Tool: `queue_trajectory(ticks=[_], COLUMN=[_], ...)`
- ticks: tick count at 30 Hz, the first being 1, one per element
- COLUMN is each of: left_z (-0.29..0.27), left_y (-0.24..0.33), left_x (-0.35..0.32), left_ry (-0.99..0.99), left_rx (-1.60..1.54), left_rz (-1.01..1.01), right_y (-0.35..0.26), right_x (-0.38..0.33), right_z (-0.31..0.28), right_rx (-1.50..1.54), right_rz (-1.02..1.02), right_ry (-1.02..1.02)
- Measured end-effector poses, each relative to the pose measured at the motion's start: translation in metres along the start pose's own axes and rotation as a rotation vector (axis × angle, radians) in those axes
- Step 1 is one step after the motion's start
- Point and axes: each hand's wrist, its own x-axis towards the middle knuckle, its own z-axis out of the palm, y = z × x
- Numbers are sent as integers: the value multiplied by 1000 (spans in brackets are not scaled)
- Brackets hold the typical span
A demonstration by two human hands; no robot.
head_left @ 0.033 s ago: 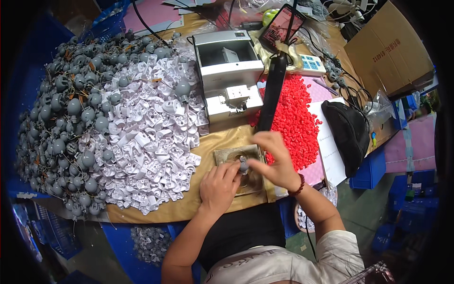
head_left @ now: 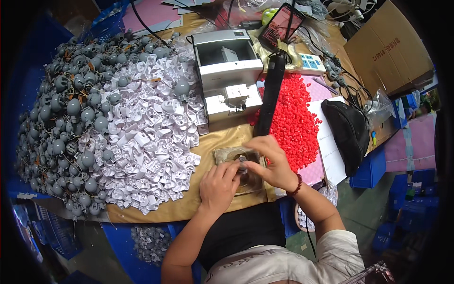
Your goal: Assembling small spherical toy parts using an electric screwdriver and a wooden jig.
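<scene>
My left hand (head_left: 219, 186) has its fingertips closed on a small grey plastic part (head_left: 242, 159) above a square metal plate (head_left: 222, 154) at the table's front edge. The thumb of my right hand (head_left: 279, 170) presses against the same part from the right. Its other fingers curl over the top, so much of the part is covered. Left of my hands lies a pile of white curved plastic pieces (head_left: 146, 146). Farther left is a heap of grey round-headed parts with thin wires (head_left: 73, 106). Small red plastic pieces (head_left: 295, 128) are spread to the right.
Behind the plate stands a silver machine (head_left: 227, 71). A black upright bar (head_left: 272, 94) rises beside it, near a phone (head_left: 283, 26). At the right are a black pouch (head_left: 347, 137), paper sheets (head_left: 331, 161), a power strip (head_left: 309, 64), cables and a cardboard box (head_left: 390, 47).
My right hand has come slightly down and left, and its thumb now meets the grey part. My left hand keeps its place.
</scene>
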Motion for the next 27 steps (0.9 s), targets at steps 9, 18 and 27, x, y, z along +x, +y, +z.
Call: queue_trajectory(ticks=[9, 18, 27], left_z=[-8, -189, -169], left_y=[-1, -32, -27], left_x=[-4, -132, -38], left_ry=[20, -998, -320], left_rx=[-159, 255, 229], left_rz=[-29, -345, -96], right_y=[6, 47, 71], right_x=[17, 6, -5], right_z=[10, -83, -51], right_rx=[680, -255, -626], right_rz=[502, 31, -193], right_ry=[3, -187, -323])
